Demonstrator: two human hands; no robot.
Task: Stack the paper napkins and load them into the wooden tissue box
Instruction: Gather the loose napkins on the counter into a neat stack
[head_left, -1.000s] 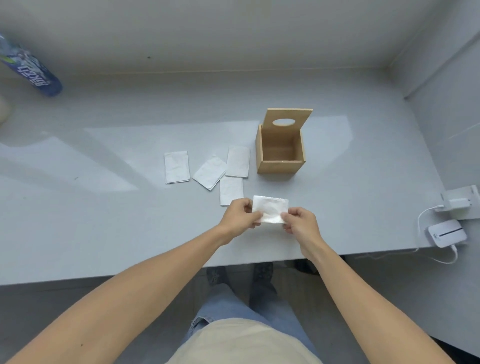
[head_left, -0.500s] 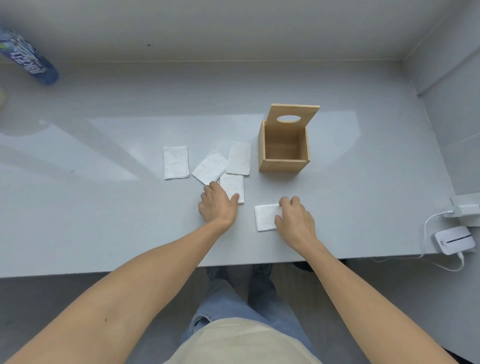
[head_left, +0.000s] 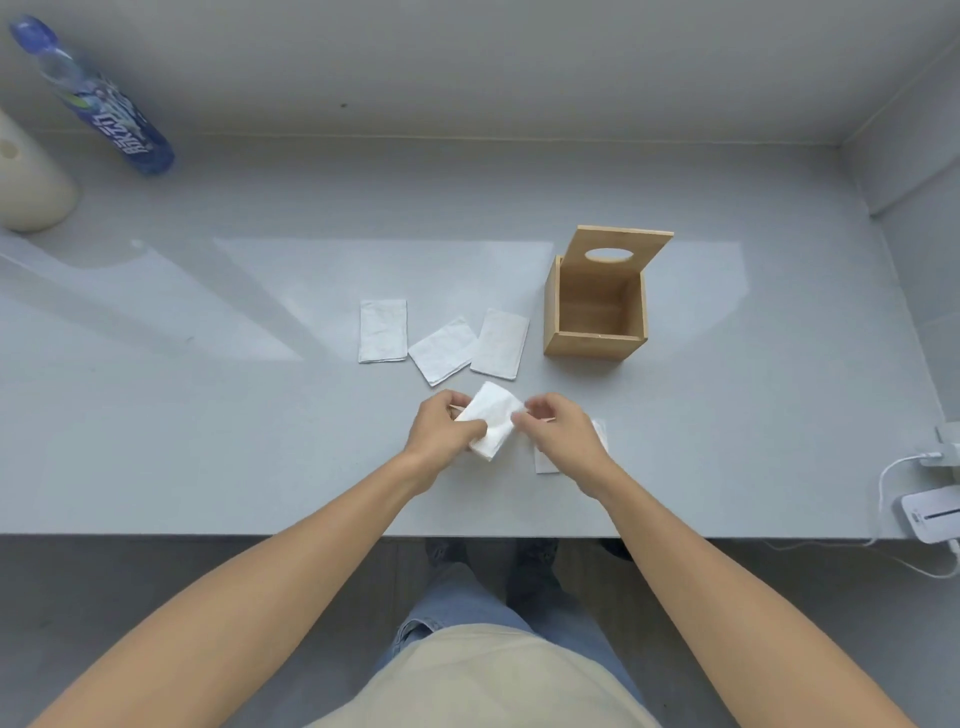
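A white folded napkin (head_left: 492, 420) is held above the grey table between my left hand (head_left: 444, 428) and my right hand (head_left: 558, 434); the left pinches its left edge, the right's fingertips touch its right edge. Another napkin (head_left: 545, 460) lies flat under my right hand, mostly hidden. Three more napkins lie flat beyond: one at the left (head_left: 383, 330), one in the middle (head_left: 443, 350), one at the right (head_left: 500, 343). The wooden tissue box (head_left: 595, 344) stands to the right of them, its interior bare and its lid with an oval slot (head_left: 618, 248) tilted up behind.
A blue water bottle (head_left: 109, 114) and a cream cylinder (head_left: 28, 182) stand at the far left. A white device with cables (head_left: 932, 514) sits at the right table edge. The table's front edge (head_left: 260, 535) runs just behind my forearms; walls close the back and right.
My left hand picked up the napkin that lay below the row and lifted it. My right hand came off the napkin it had laid down and met the lifted one.
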